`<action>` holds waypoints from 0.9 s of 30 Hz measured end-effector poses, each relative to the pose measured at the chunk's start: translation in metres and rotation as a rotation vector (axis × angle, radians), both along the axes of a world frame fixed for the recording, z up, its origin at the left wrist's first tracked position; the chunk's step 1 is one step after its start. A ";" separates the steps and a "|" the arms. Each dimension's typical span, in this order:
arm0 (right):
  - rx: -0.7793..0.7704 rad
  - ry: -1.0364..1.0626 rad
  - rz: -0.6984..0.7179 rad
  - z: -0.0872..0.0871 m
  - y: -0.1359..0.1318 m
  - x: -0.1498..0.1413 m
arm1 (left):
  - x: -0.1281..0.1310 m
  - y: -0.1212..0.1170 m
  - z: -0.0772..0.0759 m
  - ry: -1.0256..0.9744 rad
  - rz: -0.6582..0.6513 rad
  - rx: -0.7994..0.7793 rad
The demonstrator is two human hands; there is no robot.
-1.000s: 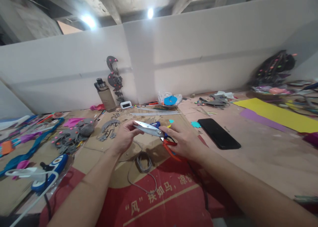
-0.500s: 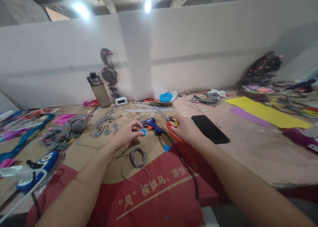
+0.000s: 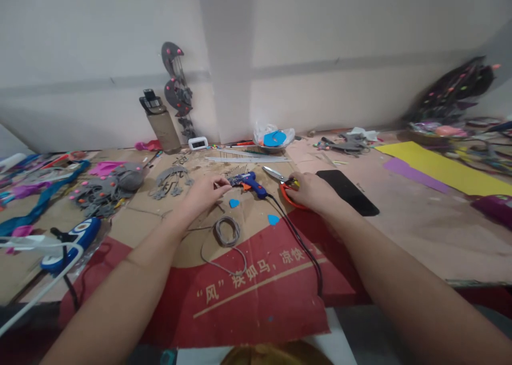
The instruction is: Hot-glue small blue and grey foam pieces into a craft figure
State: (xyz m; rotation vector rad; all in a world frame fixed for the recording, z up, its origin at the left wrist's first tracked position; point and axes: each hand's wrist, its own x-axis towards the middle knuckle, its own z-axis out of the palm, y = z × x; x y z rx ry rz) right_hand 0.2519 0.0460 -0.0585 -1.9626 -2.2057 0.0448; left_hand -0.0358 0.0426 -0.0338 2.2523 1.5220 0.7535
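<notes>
My right hand (image 3: 314, 190) is closed around the orange handles of the scissors (image 3: 276, 174), whose blades point to the far left, low over the cardboard. My left hand (image 3: 208, 190) hovers beside the front end of a blue glue gun (image 3: 253, 184), fingers loosely bent and a gap showing between thumb and forefinger. Just right of it, a small blue cut piece (image 3: 234, 203) lies on the cardboard (image 3: 192, 264). A second blue piece (image 3: 273, 219) rests nearer to me, by the glue gun's black cable (image 3: 294, 237). A coil of grey cord (image 3: 227, 232) lies below my left hand.
A black phone (image 3: 347, 192) lies right of my right hand. Yellow sheet (image 3: 448, 170) and purple sheet (image 3: 414, 174) are farther right. Grey felt pieces (image 3: 108, 189) and a bottle (image 3: 165, 130) stand left. A bowl (image 3: 276, 147) and rulers (image 3: 248, 160) sit at the back.
The blue piece held by my left hand now lies on the cardboard, and the hand has drawn slightly away. My right hand still grips the scissors. The view has tilted down.
</notes>
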 end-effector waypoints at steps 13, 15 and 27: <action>0.282 0.519 0.231 0.027 -0.018 -0.032 | -0.003 -0.007 0.018 -0.115 0.142 0.142; 0.251 0.513 0.299 0.033 -0.022 -0.041 | -0.007 -0.005 0.019 -0.179 0.180 0.193; 0.190 0.517 0.595 0.036 -0.039 -0.127 | -0.011 -0.007 0.027 -0.654 0.145 0.093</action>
